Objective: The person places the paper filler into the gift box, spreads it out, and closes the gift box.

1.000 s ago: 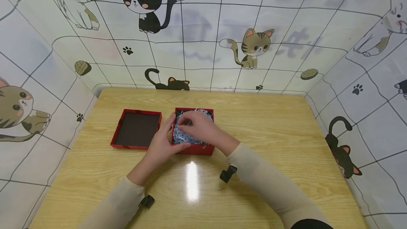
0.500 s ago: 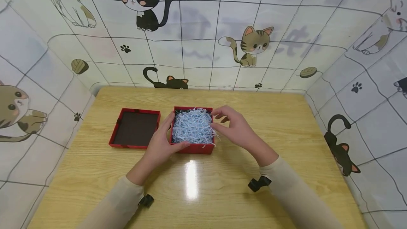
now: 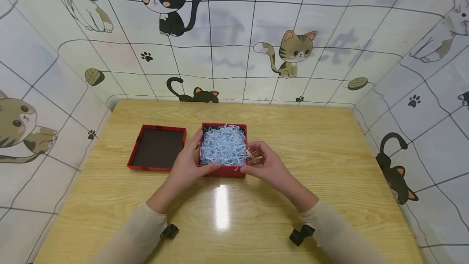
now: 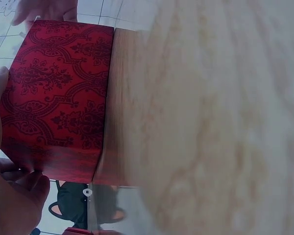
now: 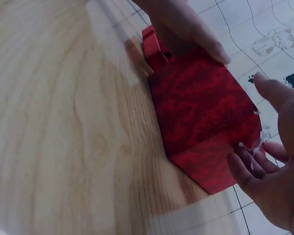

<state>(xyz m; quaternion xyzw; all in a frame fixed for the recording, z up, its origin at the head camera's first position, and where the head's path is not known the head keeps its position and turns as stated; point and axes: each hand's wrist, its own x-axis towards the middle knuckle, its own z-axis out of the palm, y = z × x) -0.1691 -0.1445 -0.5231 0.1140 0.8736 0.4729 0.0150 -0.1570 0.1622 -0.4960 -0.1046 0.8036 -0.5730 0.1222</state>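
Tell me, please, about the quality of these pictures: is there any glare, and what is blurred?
Head view: a white glare streak on the table, nearer the camera than the red box; the shredded paper shows separate strands. Left wrist view: box pattern clear, wood grain at right smeared. Right wrist view: box pattern darker and softer.

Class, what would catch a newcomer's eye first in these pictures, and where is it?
Probably the pale blue shredded paper filling the open red box near the middle of the head view. To its left on the table lies a shallow red lid, dark inside up. Behind the table, cartoon cats on the pale backdrop stand out too.
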